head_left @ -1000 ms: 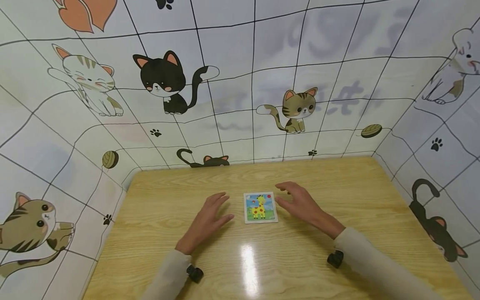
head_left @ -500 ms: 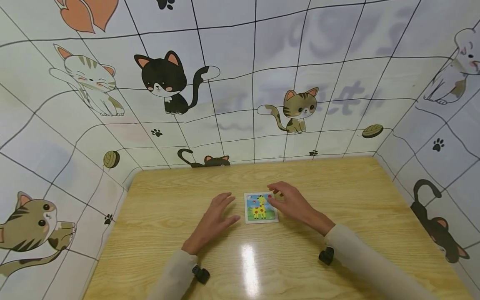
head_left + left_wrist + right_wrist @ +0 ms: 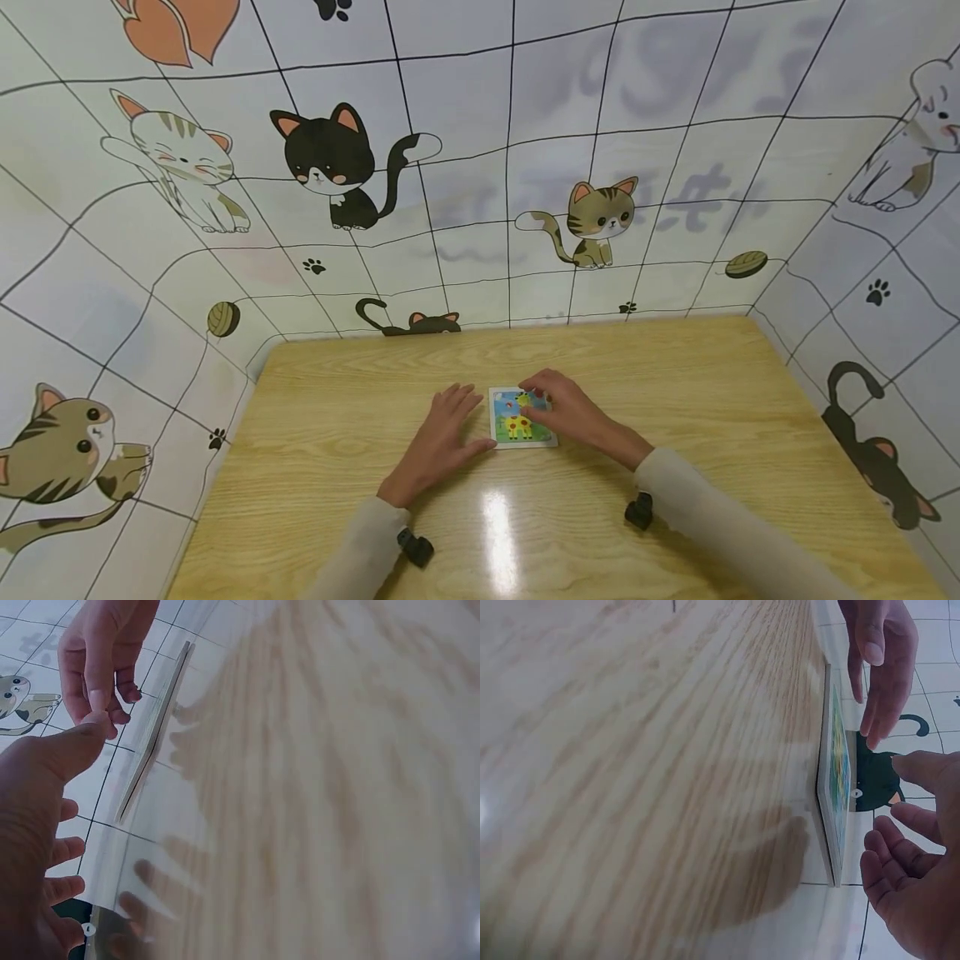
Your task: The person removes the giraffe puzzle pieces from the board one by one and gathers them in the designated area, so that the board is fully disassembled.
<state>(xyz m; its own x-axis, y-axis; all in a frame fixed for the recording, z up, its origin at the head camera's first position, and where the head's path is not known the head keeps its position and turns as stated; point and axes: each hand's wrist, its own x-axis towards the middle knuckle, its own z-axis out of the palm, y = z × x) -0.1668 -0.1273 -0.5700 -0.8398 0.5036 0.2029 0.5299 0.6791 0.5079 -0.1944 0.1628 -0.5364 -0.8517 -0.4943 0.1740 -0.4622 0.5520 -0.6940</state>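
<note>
A square giraffe picture board with a white border lies flat near the middle of the wooden table. Edge-on, it shows as a thin slab in the right wrist view. My left hand is spread at its left side, the thumb tip right at the lower left corner. Over the board's right part reaches my right hand, hiding the upper right corner. Its fingers are relaxed and a little bent; the right wrist view shows a gap between these fingers and the board. Nothing is held in either hand.
The wooden table is bounded at the back and sides by a white wall covering printed with cartoon cats and grid lines. A bright light reflection lies on the tabletop in front of the board. Small black cameras sit at both wrists.
My right hand has moved left, from beside the board to over its right part. My left hand has moved right, closer to the board's left edge. The board stays in place.
</note>
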